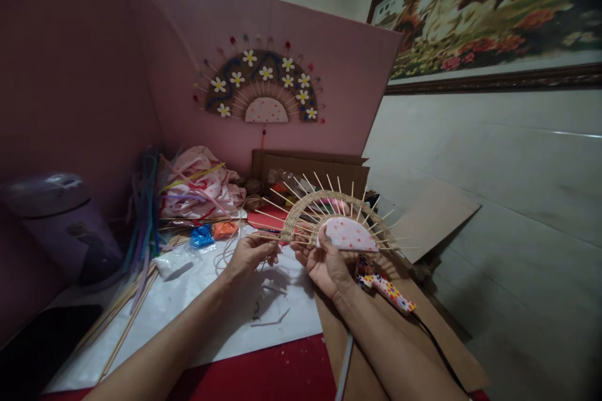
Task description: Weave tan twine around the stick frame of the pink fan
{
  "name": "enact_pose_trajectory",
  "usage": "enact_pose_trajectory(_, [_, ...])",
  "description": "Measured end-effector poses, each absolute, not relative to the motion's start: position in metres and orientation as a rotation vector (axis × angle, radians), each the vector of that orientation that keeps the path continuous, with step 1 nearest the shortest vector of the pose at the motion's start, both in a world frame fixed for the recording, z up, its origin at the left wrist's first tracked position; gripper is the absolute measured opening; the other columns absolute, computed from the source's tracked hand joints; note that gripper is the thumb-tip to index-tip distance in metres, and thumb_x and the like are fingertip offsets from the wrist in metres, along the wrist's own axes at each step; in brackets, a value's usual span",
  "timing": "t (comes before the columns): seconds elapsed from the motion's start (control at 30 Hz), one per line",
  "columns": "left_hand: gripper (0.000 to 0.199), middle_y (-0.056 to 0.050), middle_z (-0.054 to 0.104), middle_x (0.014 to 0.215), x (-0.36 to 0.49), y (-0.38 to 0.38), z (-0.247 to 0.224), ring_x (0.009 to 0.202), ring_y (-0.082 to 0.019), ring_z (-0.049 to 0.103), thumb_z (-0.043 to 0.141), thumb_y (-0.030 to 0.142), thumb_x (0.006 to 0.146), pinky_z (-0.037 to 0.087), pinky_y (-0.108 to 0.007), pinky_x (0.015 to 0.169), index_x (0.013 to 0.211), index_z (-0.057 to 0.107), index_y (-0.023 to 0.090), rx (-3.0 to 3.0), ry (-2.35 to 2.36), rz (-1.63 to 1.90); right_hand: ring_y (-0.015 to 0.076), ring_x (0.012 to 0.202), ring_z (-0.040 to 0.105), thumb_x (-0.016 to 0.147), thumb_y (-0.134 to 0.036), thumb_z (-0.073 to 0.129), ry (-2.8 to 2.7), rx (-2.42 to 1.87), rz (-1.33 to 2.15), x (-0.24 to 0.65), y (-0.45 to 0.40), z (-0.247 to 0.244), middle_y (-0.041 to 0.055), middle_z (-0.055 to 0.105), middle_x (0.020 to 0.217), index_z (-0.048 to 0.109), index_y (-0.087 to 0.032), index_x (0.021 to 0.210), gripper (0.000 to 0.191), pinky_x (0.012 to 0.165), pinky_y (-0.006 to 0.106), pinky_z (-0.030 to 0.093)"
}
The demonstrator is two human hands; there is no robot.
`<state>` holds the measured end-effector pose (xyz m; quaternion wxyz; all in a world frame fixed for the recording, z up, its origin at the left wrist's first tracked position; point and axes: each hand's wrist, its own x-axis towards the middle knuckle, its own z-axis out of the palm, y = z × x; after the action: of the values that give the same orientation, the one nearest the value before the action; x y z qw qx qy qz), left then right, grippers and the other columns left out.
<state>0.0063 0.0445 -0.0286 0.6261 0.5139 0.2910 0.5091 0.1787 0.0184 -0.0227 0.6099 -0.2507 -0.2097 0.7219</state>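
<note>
A half-round fan frame (294, 216) is held up over the table, with thin sticks radiating through a woven twine band. Its half-circle centre (350, 235) is covered in white cloth with red dots. My right hand (332, 266) grips this centre from below, thumb on its front face. At the left end of the band, my left hand (251, 257) is closed in a pinch, apparently on the twine; the exact grip is partly hidden. Loose twine (220, 258) loops behind that hand.
A finished flower-decorated fan (266, 84) hangs on the pink panel. Pipe cleaners (145, 200), bunched pink cloth (202, 178), and blue (202, 236) and orange packets lie left. A floral-patterned glue gun (388, 291) lies on cardboard (423, 332) at right. A purple container (66, 225) stands far left.
</note>
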Motion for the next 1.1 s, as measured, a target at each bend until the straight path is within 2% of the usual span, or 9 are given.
enact_pose_trajectory(0.13, [0.019, -0.005, 0.061, 0.059, 0.003, 0.047, -0.033, 0.05, -0.011, 0.052, 0.071, 0.027, 0.066, 0.041, -0.025, 0.05, 0.068, 0.067, 0.009, 1.214, 0.721, 1.165, 0.0217, 0.071, 0.07, 0.076, -0.04, 0.066, -0.439, -0.609, 1.66, 0.179, 0.02, -0.024, 0.007, 0.07, 0.07, 0.058, -0.015, 0.089, 0.029, 0.056, 0.031, 0.057])
enact_pose_trajectory(0.33, [0.018, -0.003, 0.059, 0.063, 0.003, 0.046, -0.039, 0.052, -0.008, 0.048, 0.071, 0.024, 0.068, 0.037, -0.023, 0.05, 0.081, 0.07, 0.011, 1.176, 0.678, 1.194, 0.0215, 0.074, 0.07, 0.078, -0.039, 0.064, -0.456, -0.596, 1.65, 0.179, 0.021, -0.028, 0.0079, 0.07, 0.071, 0.058, -0.014, 0.097, 0.032, 0.055, 0.028, 0.057])
enact_pose_trajectory(0.53, [0.023, 0.001, 0.047, 0.051, 0.013, 0.039, -0.033, 0.044, -0.006, 0.037, 0.066, 0.034, 0.073, 0.026, -0.021, 0.041, 0.067, 0.068, 0.012, 1.119, 0.655, 1.227, 0.0215, 0.07, 0.069, 0.078, -0.042, 0.063, -0.523, -0.612, 1.644, 0.179, 0.022, -0.031, 0.0096, 0.071, 0.073, 0.06, -0.014, 0.091, 0.031, 0.06, 0.032, 0.058])
enact_pose_trajectory(0.7, [0.018, -0.003, 0.055, 0.056, 0.015, 0.037, -0.036, 0.046, -0.006, 0.04, 0.071, 0.026, 0.067, 0.027, -0.02, 0.041, 0.074, 0.071, 0.01, 1.081, 0.672, 1.215, 0.0213, 0.071, 0.07, 0.079, -0.04, 0.063, -0.555, -0.596, 1.61, 0.178, 0.021, -0.032, 0.0093, 0.071, 0.074, 0.057, -0.015, 0.098, 0.031, 0.061, 0.032, 0.058])
enact_pose_trajectory(0.83, [0.019, -0.003, 0.058, 0.056, 0.013, 0.039, -0.044, 0.045, -0.005, 0.043, 0.073, 0.02, 0.06, 0.03, -0.02, 0.042, 0.076, 0.071, 0.01, 1.061, 0.696, 1.221, 0.0209, 0.07, 0.07, 0.079, -0.041, 0.063, -0.588, -0.56, 1.613, 0.181, 0.022, -0.032, 0.0073, 0.071, 0.074, 0.055, -0.017, 0.108, 0.038, 0.058, 0.031, 0.058])
enact_pose_trajectory(1.1, [0.03, -0.004, 0.061, 0.056, 0.006, 0.044, -0.041, 0.043, -0.006, 0.042, 0.077, 0.032, 0.058, 0.029, -0.02, 0.041, 0.078, 0.073, 0.01, 1.3, 0.833, 1.256, 0.018, 0.058, 0.068, 0.081, -0.042, 0.059, -0.601, -0.571, 1.541, 0.184, 0.023, -0.029, 0.0061, 0.07, 0.064, 0.058, -0.015, 0.105, 0.037, 0.049, 0.025, 0.054])
